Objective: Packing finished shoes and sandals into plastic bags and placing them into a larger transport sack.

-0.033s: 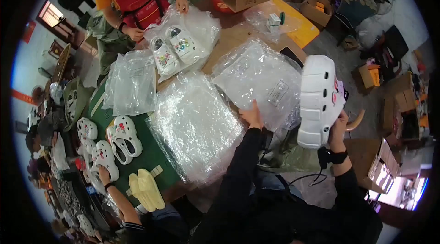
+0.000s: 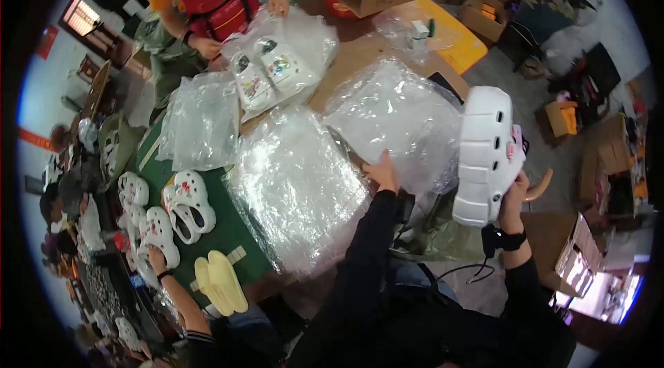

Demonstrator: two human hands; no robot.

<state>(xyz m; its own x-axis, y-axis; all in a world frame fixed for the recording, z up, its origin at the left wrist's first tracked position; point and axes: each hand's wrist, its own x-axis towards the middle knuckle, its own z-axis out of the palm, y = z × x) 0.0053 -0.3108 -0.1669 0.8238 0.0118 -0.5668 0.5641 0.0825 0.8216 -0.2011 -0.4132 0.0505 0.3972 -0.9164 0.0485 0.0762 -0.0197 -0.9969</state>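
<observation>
Clasping a white clog [image 2: 481,160], the right hand [image 2: 514,196] is part-hidden; the left hand [image 2: 383,172] touches plastic [image 2: 398,122], pinch unclear.

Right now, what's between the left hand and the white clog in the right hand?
A clear plastic bag, in the head view: it spans from the left hand toward the white clog in the right hand.

The clog [image 2: 481,160] I grip at frame right is white, my sleeves [image 2: 356,243] black; lower left, slippers [image 2: 220,283] show pale yellow.
</observation>
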